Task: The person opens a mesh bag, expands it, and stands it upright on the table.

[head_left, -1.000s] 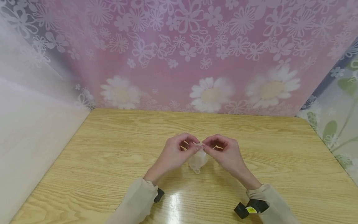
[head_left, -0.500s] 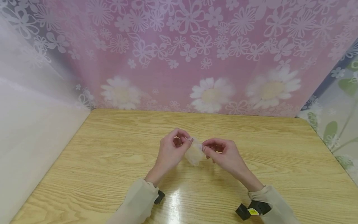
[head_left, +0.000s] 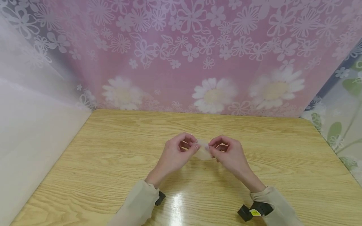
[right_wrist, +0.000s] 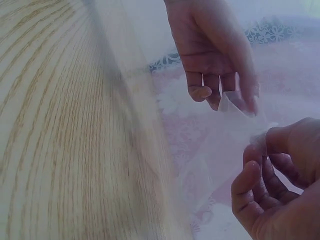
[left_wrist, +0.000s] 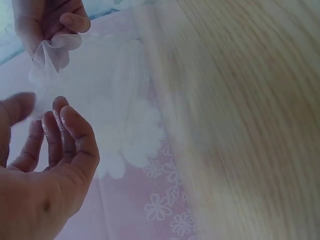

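Left hand [head_left: 178, 150], right hand [head_left: 230, 153] both pinch edge of thin translucent plastic [head_left: 203, 153] between thumb and fingertips
Plastic spans gap between hands, held above table [head_left: 118, 163]
Step, as judged: spreading edge apart
Next move likely calls for gentle sideways pull, both pinches firm

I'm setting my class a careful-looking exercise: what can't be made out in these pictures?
Head view: writing on the yellow label, too small.
Head view: the translucent film where pinched, covered by the left hand and right hand.
Head view: the sleeves, cut off by the bottom edge.
Left wrist view: the film's lower outline, lost against the pale backdrop.
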`<action>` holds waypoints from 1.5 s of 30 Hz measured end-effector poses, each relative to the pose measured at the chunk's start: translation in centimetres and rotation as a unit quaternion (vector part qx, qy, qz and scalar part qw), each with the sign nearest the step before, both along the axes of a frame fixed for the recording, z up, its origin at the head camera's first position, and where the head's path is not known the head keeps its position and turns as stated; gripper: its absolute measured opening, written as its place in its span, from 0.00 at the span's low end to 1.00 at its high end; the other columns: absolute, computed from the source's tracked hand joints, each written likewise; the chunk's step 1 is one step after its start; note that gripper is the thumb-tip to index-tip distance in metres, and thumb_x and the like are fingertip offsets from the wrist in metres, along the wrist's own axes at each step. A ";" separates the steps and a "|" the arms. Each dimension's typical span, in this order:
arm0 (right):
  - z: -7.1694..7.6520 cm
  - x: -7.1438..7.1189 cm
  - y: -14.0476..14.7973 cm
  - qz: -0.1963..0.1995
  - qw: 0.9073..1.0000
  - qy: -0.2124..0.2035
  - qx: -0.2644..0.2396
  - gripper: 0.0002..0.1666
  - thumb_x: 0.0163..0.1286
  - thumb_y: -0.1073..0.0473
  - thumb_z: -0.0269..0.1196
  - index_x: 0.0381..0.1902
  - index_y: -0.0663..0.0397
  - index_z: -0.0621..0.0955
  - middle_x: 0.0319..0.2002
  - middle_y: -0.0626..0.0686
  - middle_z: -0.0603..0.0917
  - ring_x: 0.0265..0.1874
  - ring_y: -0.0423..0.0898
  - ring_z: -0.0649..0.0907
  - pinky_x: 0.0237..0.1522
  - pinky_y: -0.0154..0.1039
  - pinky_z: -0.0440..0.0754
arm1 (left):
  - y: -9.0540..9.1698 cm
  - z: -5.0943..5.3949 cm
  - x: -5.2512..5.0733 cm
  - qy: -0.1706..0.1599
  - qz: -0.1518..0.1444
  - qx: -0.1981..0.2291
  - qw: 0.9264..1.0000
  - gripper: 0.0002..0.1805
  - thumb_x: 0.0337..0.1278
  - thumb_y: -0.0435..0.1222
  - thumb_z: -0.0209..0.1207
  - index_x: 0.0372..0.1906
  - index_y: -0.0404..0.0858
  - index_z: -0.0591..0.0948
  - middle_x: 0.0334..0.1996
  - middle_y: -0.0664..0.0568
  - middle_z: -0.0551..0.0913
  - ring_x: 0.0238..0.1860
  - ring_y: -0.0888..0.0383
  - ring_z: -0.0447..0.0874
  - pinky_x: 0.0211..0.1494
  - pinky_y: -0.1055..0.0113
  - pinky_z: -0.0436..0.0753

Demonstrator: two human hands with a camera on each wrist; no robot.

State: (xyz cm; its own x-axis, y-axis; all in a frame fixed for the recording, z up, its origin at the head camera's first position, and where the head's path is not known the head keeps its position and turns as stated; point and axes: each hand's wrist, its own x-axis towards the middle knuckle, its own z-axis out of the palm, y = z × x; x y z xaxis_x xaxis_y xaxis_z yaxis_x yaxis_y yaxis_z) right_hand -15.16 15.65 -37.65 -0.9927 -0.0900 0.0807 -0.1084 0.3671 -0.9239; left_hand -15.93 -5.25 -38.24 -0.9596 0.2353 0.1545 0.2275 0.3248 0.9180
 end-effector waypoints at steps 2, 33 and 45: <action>0.0 -0.1 0.0 -0.003 1.000 -0.004 0.004 0.06 0.69 0.63 0.68 0.42 0.59 0.85 0.34 0.57 0.83 0.24 0.49 0.83 0.22 0.35 0.80 | 0.0 0.0 0.0 0.001 0.001 0.001 1.000 0.03 0.67 0.41 0.66 0.42 0.50 0.84 0.36 0.57 0.86 0.37 0.61 0.85 0.43 0.66 0.86; -0.4 -0.2 -0.1 -0.044 0.998 0.044 0.028 0.07 0.65 0.66 0.71 0.39 0.59 0.83 0.31 0.55 0.80 0.26 0.41 0.78 0.25 0.32 0.77 | 0.7 -0.5 0.3 0.003 0.019 0.069 0.997 0.05 0.61 0.32 0.68 0.34 0.42 0.82 0.27 0.53 0.77 0.26 0.61 0.76 0.31 0.74 0.76; -0.6 -0.6 -0.1 -0.051 0.997 0.010 0.055 0.11 0.72 0.56 0.67 0.44 0.57 0.87 0.32 0.58 0.88 0.28 0.53 0.88 0.24 0.41 0.86 | 0.3 -0.5 0.1 -0.016 0.018 0.024 0.999 0.08 0.63 0.42 0.69 0.42 0.48 0.82 0.31 0.54 0.79 0.32 0.61 0.83 0.37 0.69 0.84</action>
State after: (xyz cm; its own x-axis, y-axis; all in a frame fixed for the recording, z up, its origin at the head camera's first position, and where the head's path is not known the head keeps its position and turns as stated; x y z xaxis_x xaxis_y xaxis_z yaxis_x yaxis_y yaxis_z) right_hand -15.71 15.52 -38.26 -0.9954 0.0016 0.0959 -0.0836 0.4752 -0.8759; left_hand -15.87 -4.92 -38.78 -0.9719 0.1939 0.1331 0.1861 0.2875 0.9396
